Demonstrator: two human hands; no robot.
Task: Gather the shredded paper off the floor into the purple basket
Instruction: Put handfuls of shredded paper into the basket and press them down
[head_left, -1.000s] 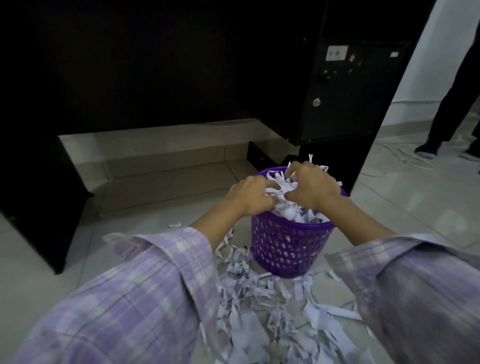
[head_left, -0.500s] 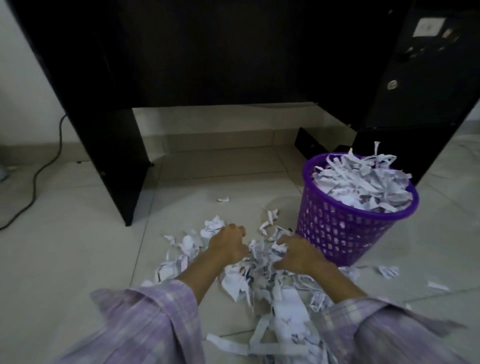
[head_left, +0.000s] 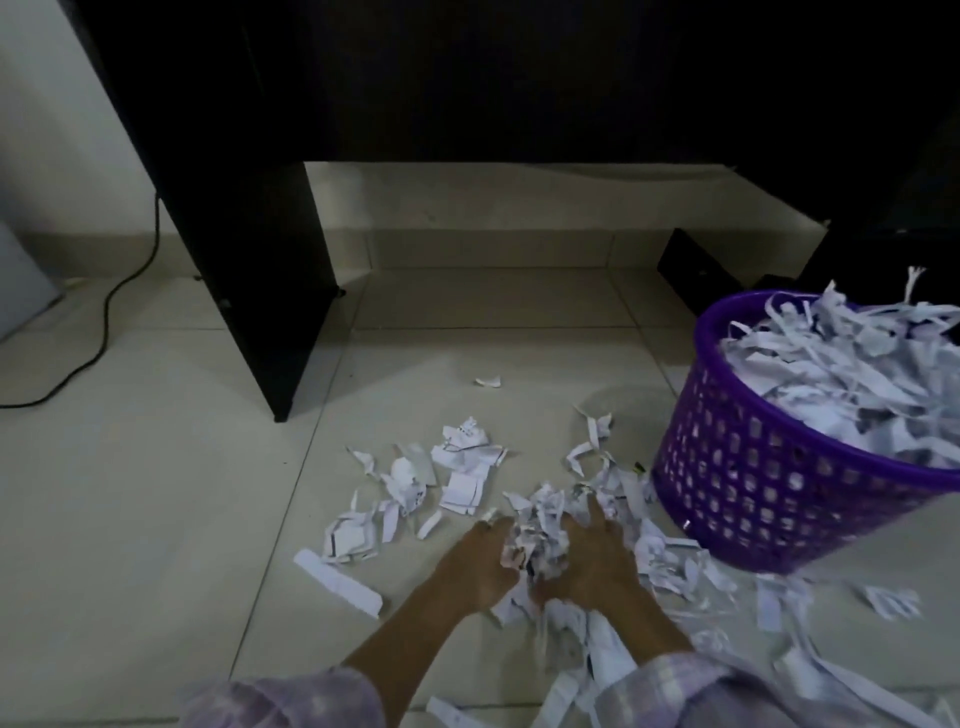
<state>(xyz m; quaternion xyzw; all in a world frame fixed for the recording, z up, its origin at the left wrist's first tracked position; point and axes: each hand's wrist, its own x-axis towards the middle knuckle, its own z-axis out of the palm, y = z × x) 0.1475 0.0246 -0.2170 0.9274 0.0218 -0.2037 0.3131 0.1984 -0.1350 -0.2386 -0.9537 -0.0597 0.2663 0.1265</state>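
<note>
So, both hands had dropped from over the purple basket (head_left: 769, 499) a second earlier to the floor (head_left: 156, 519), and in the last half second they closed in on one clump; judged as a fresh scoop starting right after a dump, task well along but not done; the basket stood at the right, heaped above its rim with shredded paper (head_left: 841, 384); plenty of shreds (head_left: 452, 483) lay loose on the tiles left of it and near the camera, one small scrap (head_left: 488, 382) further off; left hand (head_left: 480, 564) and right hand (head_left: 592, 556) were palms-inward on either side of a bunched clump (head_left: 535, 535), touching it, just beside the basket's near-left wall; fingers (head_left: 597, 512) of the right hand looked fairly straight, pressed into the paper; the left hand's fingers were partly buried, so a curl round the clump couldn't be told for sure; forearms reached forward and converged, plaid sleeves (head_left: 291, 696) at the bottom edge; black furniture leg (head_left: 249, 260) and cable (head_left: 119, 291) far left.
</note>
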